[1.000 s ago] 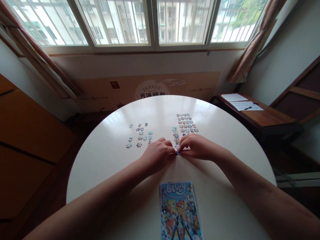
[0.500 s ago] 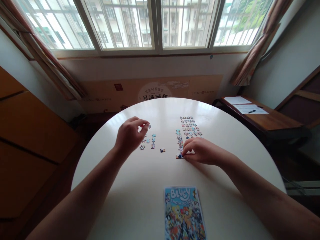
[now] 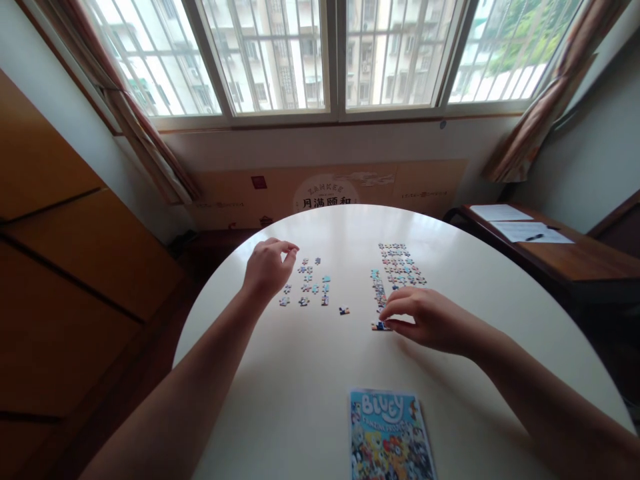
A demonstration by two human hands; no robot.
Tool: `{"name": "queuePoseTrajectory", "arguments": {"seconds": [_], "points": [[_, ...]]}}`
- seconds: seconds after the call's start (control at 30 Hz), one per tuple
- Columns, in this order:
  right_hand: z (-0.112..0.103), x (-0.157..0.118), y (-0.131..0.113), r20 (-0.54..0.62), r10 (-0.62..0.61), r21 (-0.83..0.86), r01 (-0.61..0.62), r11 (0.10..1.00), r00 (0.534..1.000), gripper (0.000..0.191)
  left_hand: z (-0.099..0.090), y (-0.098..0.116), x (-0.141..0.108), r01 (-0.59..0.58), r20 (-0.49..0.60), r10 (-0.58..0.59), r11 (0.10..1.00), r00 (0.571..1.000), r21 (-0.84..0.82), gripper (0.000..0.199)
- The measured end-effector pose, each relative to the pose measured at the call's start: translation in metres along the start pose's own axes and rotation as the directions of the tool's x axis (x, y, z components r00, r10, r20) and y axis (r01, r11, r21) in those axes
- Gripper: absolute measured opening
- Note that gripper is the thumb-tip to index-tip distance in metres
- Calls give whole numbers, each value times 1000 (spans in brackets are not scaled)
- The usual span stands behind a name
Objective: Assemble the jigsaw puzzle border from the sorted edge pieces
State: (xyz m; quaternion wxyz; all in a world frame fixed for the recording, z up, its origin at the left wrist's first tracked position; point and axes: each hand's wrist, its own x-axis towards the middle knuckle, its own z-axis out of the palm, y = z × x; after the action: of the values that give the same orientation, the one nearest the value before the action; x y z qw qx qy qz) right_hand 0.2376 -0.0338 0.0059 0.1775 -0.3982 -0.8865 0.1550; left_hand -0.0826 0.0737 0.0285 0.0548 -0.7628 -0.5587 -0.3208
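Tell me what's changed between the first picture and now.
The left hand has left the small blue-and-dark pieces at the near end of the narrow strip and moved left and away from the person, to the loose pieces. Whether it grips one is unclear. The right hand stays by the strip's near end; the Bluey picture still lies nearest the person.

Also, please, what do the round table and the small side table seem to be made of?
Round table: smooth, glossy white, perhaps laminate or painted board; window light reflects on its top.

Side table: apparently wood or wood veneer, with a slight sheen, judging by its warm brown colour.
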Motion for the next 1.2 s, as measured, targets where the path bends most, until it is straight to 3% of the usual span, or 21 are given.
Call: {"name": "queuePoseTrajectory", "arguments": {"seconds": [0.13,0.3,0.57,0.73,0.9,1.2], "points": [[-1,1,-4,-36,-10,6,11,1000,999,15,19,-7,-3,41,152,-56,994,987,99,32],[0,1,-5,-72,-5,-16,3,1000,997,15,43,4,-7,63,326,-128,977,937,202,42],[0,2,-8,-85,7,2,-7,1000,996,15,52,24,-4,21,439,-108,980,892,198,48],[0,2,-6,-87,9,15,-8,1000,996,17,51,48,-13,-159,522,116,986,845,39,47],[2,5,2,-89,8,19,-7,1000,996,13,42,70,-26,-373,516,386,918,764,-133,36],[4,5,5,-70,-3,23,4,1000,998,14,10,74,-33,-524,486,612,789,624,-321,12]]}}
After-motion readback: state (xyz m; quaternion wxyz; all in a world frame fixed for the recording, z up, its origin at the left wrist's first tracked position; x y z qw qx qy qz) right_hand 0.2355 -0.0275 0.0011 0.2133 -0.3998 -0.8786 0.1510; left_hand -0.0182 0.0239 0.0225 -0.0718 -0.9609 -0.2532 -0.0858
